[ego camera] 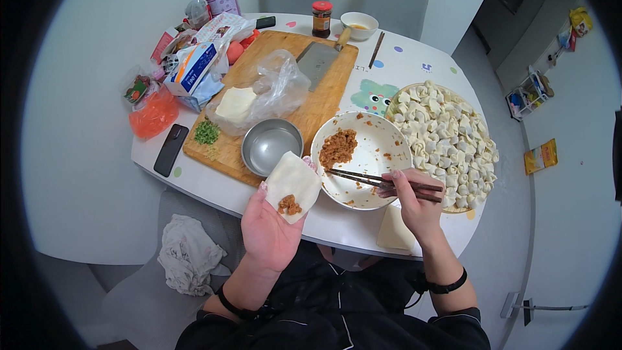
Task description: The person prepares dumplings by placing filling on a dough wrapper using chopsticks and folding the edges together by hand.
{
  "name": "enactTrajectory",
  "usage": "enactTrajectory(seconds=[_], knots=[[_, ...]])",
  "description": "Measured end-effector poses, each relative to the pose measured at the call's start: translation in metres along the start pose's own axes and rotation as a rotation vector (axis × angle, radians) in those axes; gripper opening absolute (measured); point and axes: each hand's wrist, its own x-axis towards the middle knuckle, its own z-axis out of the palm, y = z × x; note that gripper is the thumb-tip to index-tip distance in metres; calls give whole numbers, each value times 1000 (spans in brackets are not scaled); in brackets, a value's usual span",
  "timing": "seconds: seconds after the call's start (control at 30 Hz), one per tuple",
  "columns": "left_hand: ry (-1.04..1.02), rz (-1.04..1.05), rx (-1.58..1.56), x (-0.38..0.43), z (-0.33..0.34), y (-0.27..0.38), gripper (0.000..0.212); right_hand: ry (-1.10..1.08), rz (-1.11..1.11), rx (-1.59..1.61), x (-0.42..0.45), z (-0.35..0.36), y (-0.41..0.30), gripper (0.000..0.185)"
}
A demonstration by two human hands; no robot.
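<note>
A square wonton wrapper [294, 180] lies across the palm and fingers of my left hand [269, 238], with a small lump of minced filling [290, 205] near its lower corner. My right hand [419, 204] grips a pair of dark wooden chopsticks [379, 182], whose tips reach into a white bowl [402, 142] beside the remaining filling [338, 148]. Just beyond the wrapper sits a metal bowl [272, 143] of what looks like water. Folded wontons [442, 141] are heaped on a round woven tray [459, 211] at the right. Under my right wrist, a pale flat piece [396, 231] rests by the table edge.
A wooden cutting board [328, 99] carries a cleaver [316, 63], stacked wrappers [236, 103] in a plastic bag [279, 87] and chopped greens [207, 132]. A phone [171, 150] lies left. Behind stand a red-lidded jar [321, 20], a small bowl [359, 33] and spare chopsticks [376, 50].
</note>
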Motion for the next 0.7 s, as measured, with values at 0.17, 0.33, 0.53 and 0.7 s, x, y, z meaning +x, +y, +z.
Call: enactTrajectory(seconds=[0.17, 0.33, 0.53, 0.7], knots=[[-37, 12, 4, 0, -3, 1, 44, 19, 94, 82, 1, -2, -4, 14], [-30, 8, -6, 0, -3, 0, 44, 38, 21, 28, -1, -7, -3, 14], [-16, -6, -23, 0, -1, -1, 44, 34, 43, 52, 0, -3, 2, 14], [-11, 0, -25, 0, -3, -1, 44, 29, -1, 30, 2, 1, 5, 16]])
